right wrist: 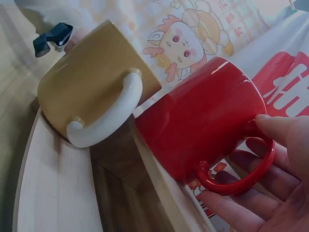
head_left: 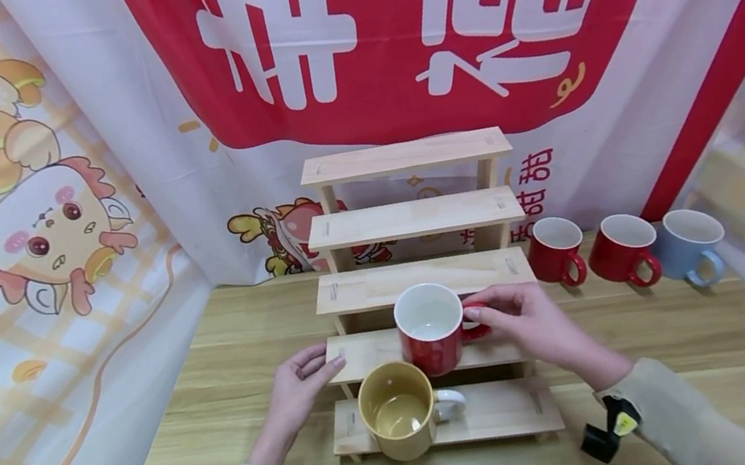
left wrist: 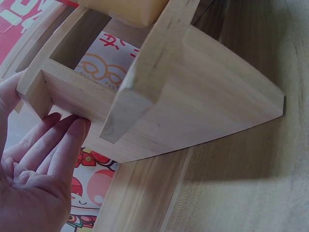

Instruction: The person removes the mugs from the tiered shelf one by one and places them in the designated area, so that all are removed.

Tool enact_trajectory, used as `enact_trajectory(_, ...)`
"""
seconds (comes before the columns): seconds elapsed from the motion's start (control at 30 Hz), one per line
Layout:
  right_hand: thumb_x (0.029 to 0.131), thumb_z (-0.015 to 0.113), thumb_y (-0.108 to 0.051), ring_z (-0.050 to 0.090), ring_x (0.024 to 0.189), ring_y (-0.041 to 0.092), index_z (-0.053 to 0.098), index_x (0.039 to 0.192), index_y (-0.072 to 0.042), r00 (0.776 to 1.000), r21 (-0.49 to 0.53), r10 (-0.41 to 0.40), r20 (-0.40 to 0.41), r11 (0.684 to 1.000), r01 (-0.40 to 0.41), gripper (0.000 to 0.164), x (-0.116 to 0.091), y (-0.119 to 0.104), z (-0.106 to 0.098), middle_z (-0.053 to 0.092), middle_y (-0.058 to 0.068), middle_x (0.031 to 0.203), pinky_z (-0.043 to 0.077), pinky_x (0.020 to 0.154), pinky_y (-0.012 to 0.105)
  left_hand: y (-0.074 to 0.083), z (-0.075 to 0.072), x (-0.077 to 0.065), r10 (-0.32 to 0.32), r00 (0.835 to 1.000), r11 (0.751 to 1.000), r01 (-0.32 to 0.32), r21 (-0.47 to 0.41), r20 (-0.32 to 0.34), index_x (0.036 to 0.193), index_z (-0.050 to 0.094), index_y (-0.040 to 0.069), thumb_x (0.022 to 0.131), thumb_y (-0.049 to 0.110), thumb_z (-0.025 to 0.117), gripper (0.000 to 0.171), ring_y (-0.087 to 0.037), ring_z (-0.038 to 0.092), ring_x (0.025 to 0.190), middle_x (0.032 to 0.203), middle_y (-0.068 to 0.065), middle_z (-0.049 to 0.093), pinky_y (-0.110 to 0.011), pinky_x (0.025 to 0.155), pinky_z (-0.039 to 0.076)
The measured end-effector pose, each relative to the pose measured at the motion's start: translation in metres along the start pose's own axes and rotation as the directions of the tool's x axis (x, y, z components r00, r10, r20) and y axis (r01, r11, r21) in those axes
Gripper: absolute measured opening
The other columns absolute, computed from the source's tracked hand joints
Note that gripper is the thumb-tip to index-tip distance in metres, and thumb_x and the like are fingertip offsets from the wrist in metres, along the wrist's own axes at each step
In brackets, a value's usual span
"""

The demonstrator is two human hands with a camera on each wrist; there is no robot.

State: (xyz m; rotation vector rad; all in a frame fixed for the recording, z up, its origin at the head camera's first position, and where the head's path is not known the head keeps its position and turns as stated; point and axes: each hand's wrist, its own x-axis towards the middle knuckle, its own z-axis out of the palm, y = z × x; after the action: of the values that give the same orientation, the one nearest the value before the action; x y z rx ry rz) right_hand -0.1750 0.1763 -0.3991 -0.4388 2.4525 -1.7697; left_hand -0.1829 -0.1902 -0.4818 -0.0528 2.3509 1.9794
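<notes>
A red mug (head_left: 432, 349) with a white inside is at the second step from the bottom of a wooden stepped rack (head_left: 366, 354). My right hand (head_left: 529, 321) holds its handle; in the right wrist view the thumb and fingers lie about the red handle (right wrist: 236, 186). The mug's base is at the step's edge, and I cannot tell whether its full weight rests there. A yellow mug (head_left: 403, 427) with a white handle stands on the lowest step, just in front. My left hand (head_left: 299, 382) grips the left end of the second step, fingers (left wrist: 67, 150) underneath.
To the right of the rack, two more red mugs (head_left: 552, 257) and a light blue mug (head_left: 690, 251) stand in a row on the wooden table (head_left: 231, 352). Printed cloth (head_left: 103, 104) hangs behind and at both sides. The upper steps (head_left: 404, 154) rise toward the back cloth.
</notes>
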Motion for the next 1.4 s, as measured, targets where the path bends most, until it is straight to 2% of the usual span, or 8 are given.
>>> enact_trajectory(0.13, 0.098, 0.071, -0.026, 0.069, 0.102, 0.025, 0.074, 0.117, -0.003, 1.0, 0.056, 0.024, -0.003, 0.998, -0.023, 0.029, -0.001, 0.003, 0.002, 0.073, 0.009, 0.112, 0.059, 0.085, 0.033, -0.002, 0.0, 0.001, 0.003, 1.0, 1.0, -0.003, 0.006, -0.001, 0.134, 0.061, -0.003, 0.088, 0.024, 0.082, 0.057, -0.029, 0.067, 0.112, 0.124, -0.021, 0.068, -0.029, 0.094, 0.054)
enact_trajectory(0.3, 0.099, 0.07, -0.022, 0.069, 0.102, 0.025, 0.072, 0.118, 0.001, 1.0, 0.108, 0.015, -0.004, 0.994, -0.014, 0.029, -0.001, 0.006, 0.003, 0.072, 0.013, 0.115, 0.06, 0.083, 0.036, -0.002, 0.0, 0.001, 0.003, 1.0, 1.0, -0.003, 0.006, -0.002, 0.135, 0.059, -0.004, 0.089, 0.023, 0.082, 0.058, -0.03, 0.067, 0.113, 0.124, -0.022, 0.068, -0.031, 0.095, 0.054)
enact_trajectory(0.57, 0.1, 0.068, -0.011, 0.072, 0.093, 0.03, 0.072, 0.113, 0.004, 0.995, 0.134, -0.098, 0.004, 0.986, 0.097, 0.021, 0.004, 0.015, 0.0, 0.073, 0.016, 0.108, 0.062, 0.075, 0.042, -0.002, 0.0, 0.001, 0.006, 1.0, 1.0, -0.006, 0.007, 0.0, 0.134, 0.061, -0.003, 0.089, 0.024, 0.082, 0.057, -0.029, 0.067, 0.112, 0.123, -0.02, 0.069, -0.028, 0.093, 0.054)
enact_trajectory(0.73, 0.099, 0.068, -0.01, 0.072, 0.09, 0.033, 0.073, 0.11, 0.004, 0.99, 0.12, -0.142, -0.004, 0.983, 0.142, 0.018, 0.005, 0.018, -0.001, 0.074, 0.014, 0.104, 0.062, 0.072, 0.041, -0.003, 0.0, 0.002, 0.009, 1.0, 1.0, -0.009, 0.009, 0.003, 0.134, 0.061, -0.003, 0.089, 0.026, 0.082, 0.057, -0.029, 0.066, 0.113, 0.124, -0.021, 0.068, -0.029, 0.094, 0.053)
enact_trajectory(1.07, 0.098, 0.07, -0.012, 0.072, 0.09, 0.026, 0.075, 0.107, 0.0, 0.988, 0.07, -0.152, -0.031, 0.986, 0.154, 0.016, 0.004, 0.019, 0.001, 0.075, 0.011, 0.102, 0.062, 0.074, 0.038, -0.002, -0.001, 0.0, 0.007, 1.0, 1.0, -0.007, 0.004, 0.002, 0.135, 0.06, -0.003, 0.089, 0.026, 0.082, 0.059, -0.03, 0.066, 0.113, 0.125, -0.022, 0.067, -0.03, 0.095, 0.053)
enact_trajectory(1.4, 0.096, 0.074, -0.015, 0.069, 0.091, 0.019, 0.078, 0.107, -0.007, 0.977, -0.052, -0.187, -0.108, 0.982, 0.182, 0.015, -0.005, 0.015, -0.012, 0.076, 0.003, 0.102, 0.06, 0.072, 0.032, -0.002, 0.0, 0.001, 0.002, 1.0, 1.0, -0.002, -0.001, 0.006, 0.134, 0.062, -0.002, 0.089, 0.026, 0.082, 0.057, -0.027, 0.067, 0.112, 0.123, -0.019, 0.069, -0.027, 0.092, 0.053)
